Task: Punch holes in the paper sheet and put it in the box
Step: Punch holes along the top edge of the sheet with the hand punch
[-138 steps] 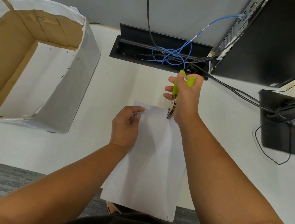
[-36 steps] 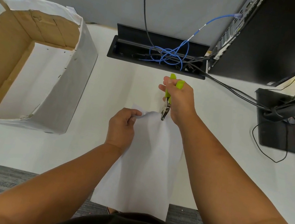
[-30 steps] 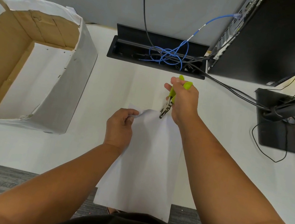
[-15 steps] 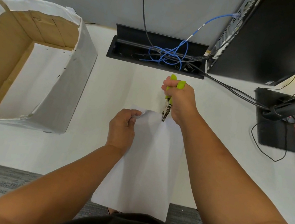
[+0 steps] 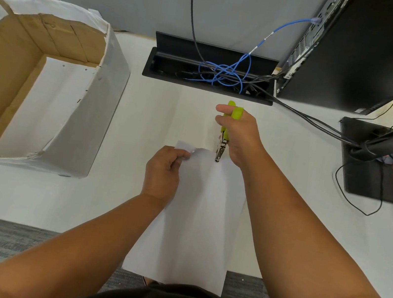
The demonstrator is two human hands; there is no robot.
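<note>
Box (image 5: 84,114) at far left of the paper sheet (image 5: 199,217), well apart, upright on the table (image 5: 144,114), open at top, brown inside with white covering on the walls. Left hand (image 5: 164,169) on the sheet's far left corner, thumb and fingers pinched on that corner, corner bent upward. Sheet itself at centre, held over the near edge of the table, near end hanging past that edge. Right hand (image 5: 240,135) at the sheet's far edge, just right of the left hand, closed around the green handles of a hole punch (image 5: 222,142). Metal jaws of the punch on the sheet's far edge; whether fully pressed together, cannot tell. Cable tray (image 5: 167,66) beyond the sheet. Computer case (image 5: 376,48) beyond and to the right.
</note>
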